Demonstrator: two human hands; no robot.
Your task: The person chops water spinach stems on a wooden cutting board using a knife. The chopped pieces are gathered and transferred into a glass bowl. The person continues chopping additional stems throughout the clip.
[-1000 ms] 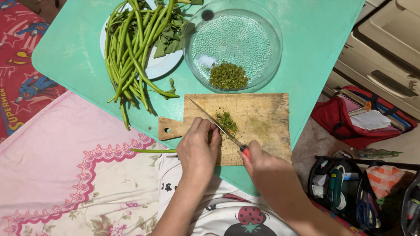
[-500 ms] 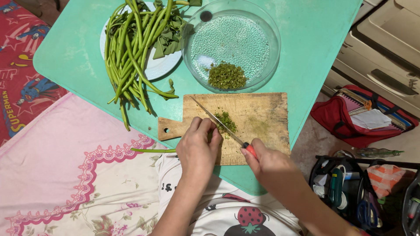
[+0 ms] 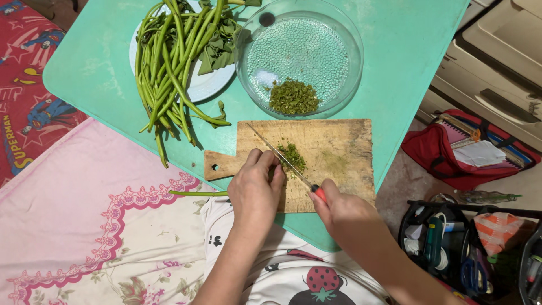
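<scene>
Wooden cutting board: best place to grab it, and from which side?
Probably the cutting board by its narrow handle with the hole, coming from the left. It juts past the slab toward the table edge, clear of the knife and chopped greens; the left hand sits beside it.

One wooden cutting board point(image 3: 333, 152) lies on the single green tabletop point(image 3: 406, 51). One knife point(image 3: 285, 162) crosses it. Two hands point(image 3: 255, 189) are over the board. There are two heaps of chopped greens: one on the board point(image 3: 292, 156), one in the single glass bowl point(image 3: 316, 39) at twelve o'clock. One white plate point(image 3: 206, 85) at eleven o'clock carries a bundle of long green stalks point(image 3: 166, 73), too many to count. One loose stalk point(image 3: 197, 194) sticks out at nine o'clock.
</scene>
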